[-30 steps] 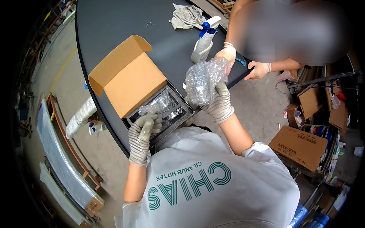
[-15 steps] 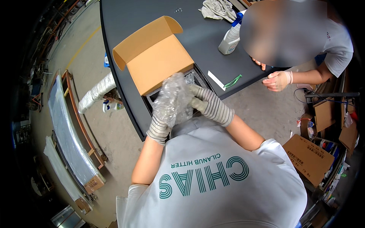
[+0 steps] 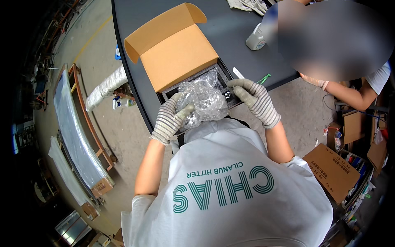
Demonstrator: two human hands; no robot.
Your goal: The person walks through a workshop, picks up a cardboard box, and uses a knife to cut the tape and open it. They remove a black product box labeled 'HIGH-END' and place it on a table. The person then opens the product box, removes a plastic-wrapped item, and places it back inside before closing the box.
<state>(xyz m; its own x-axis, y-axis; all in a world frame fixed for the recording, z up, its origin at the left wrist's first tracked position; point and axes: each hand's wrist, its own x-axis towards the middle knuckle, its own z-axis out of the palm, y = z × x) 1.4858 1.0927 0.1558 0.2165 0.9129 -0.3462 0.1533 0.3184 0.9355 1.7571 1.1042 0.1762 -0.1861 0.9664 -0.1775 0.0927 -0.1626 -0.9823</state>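
Note:
Crumpled clear plastic wrap (image 3: 205, 102) lies bunched over the near part of an open cardboard box (image 3: 179, 59) on the dark table. My left hand (image 3: 169, 117), in a striped knit glove, pinches the wrap's left side between thumb and fingers. My right hand (image 3: 257, 101), gloved alike, hovers at the box's right edge, apart from the wrap, thumb and forefinger separated with nothing visible between them. Grey foam (image 3: 224, 74) lines the box inside. A dark item with a white mark (image 3: 227, 94) shows beside the wrap; most of it is hidden.
Right of the box lie a white strip (image 3: 238, 73) and a green tie (image 3: 264, 78). A spray bottle (image 3: 256, 39) and a cloth (image 3: 249, 5) stand farther back. A co-worker's gloved hand (image 3: 314, 81) is at the table's right edge. Wrapped panels (image 3: 78, 127) lean on a rack at left.
The plastic wrap has come down lower over the box. My right hand has left it and moved right. The co-worker has shifted toward the table, one hand now nearer its edge.

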